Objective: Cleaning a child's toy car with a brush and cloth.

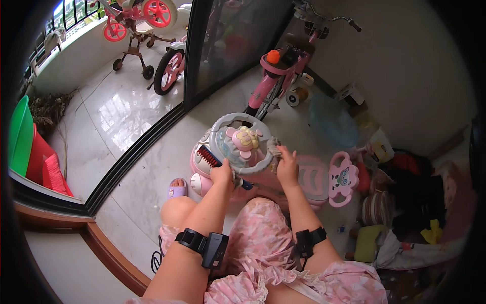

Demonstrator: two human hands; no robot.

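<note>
A pink and white ride-on toy car stands before my knees. Its grey steering wheel has a pink and yellow animal head at the hub. My left hand grips a scrubbing brush with red bristles, at the left side of the wheel; the blue handle end sticks out below the hand. With my right hand I hold a crumpled grey cloth against the right side of the rim. Behind the seat rises a pink backrest with a bear picture.
A pink bicycle stands just beyond the car, by a dark-framed sliding glass door. Across the door track are small bikes and a red dustpan. Bags and cloths are piled along the right wall.
</note>
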